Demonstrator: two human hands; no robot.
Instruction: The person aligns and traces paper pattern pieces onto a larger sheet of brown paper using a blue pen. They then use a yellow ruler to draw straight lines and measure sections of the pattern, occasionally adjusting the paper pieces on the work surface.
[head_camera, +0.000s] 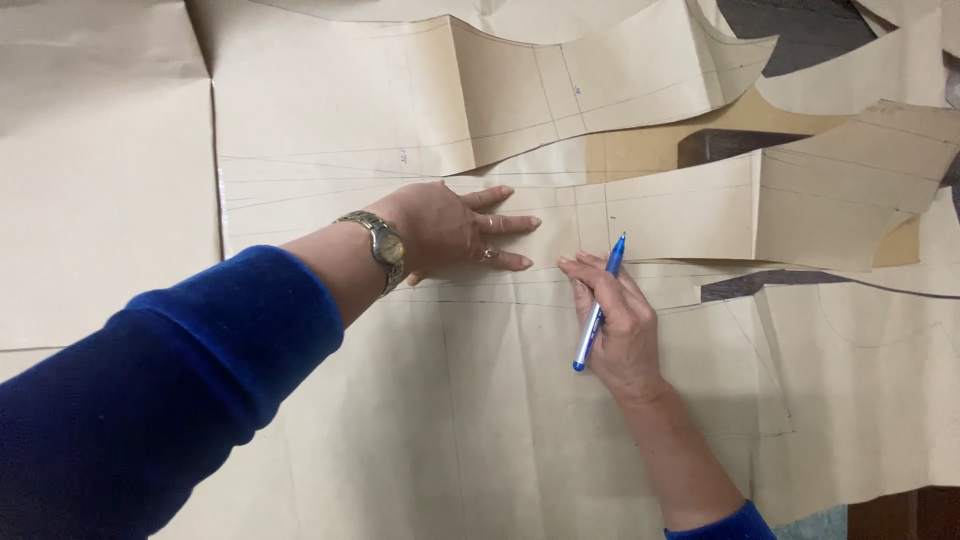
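The blue pen (598, 305) sits pinched in my right hand (620, 325), tip just past my fingertips on the tan pattern paper (520, 400). To draw cleanly, my left hand (455, 228), flat with fingers spread and holding nothing, should press the cut pattern piece (680, 215) just beyond the pen.

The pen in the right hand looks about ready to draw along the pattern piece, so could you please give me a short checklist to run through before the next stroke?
1. Left hand flat on the pattern piece, pinning it down: ok.
2. Right hand grips the blue pen firmly: ok.
3. Pen tip on the paper at the piece's lower edge: cannot tell; the tip is too small to see contact.
4. Pattern piece lies flat, no curl near the hands: ok.
5. Large brown paper underneath smooth where the line would run: ok apart from fold creases.
6. Sleeve and wristwatch off the drawing edge: ok.
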